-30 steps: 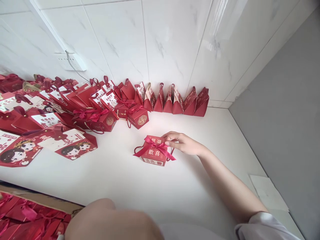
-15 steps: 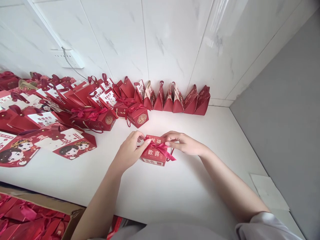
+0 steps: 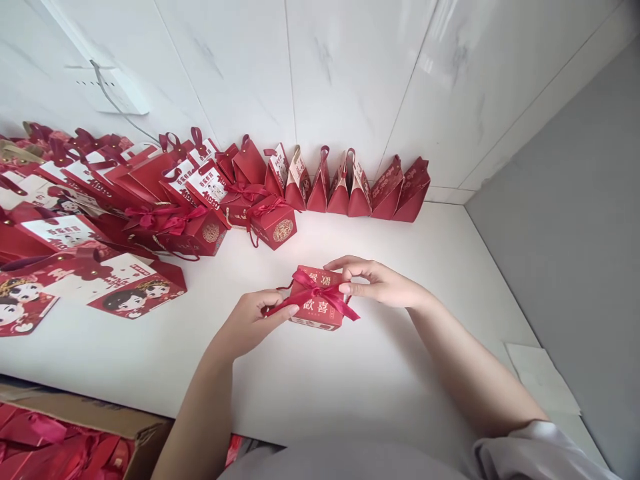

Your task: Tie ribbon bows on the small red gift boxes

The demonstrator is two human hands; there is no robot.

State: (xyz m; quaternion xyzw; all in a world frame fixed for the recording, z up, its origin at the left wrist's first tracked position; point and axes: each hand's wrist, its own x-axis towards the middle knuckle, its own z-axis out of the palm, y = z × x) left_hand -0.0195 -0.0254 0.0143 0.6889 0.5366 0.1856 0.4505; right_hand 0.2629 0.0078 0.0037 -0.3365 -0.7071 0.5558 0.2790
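A small red gift box [image 3: 316,312] with pale printed characters lies on the white tabletop in front of me. Across its top runs a magenta ribbon [image 3: 320,292], tied in a bow. At the box's left side, my left hand [image 3: 257,319] pinches a tail of the ribbon between thumb and fingers. My right hand [image 3: 375,283] is at the right side, its thumb and fingertips closed on the bow's right part, with some fingers behind the box. Dark red cord shows at both sides of the box.
Many red gift boxes [image 3: 200,230] crowd the table's left and back, some with ribbons. A row of slim red bags [image 3: 357,193] stands along the tiled wall. At the lower left is a cardboard carton [image 3: 150,433] of red boxes. A white sheet [image 3: 543,377] lies at the right.
My left hand has moved left and slightly down from the bow, drawing a ribbon tail outward. The right hand stays by the bow. The view has shifted slightly.
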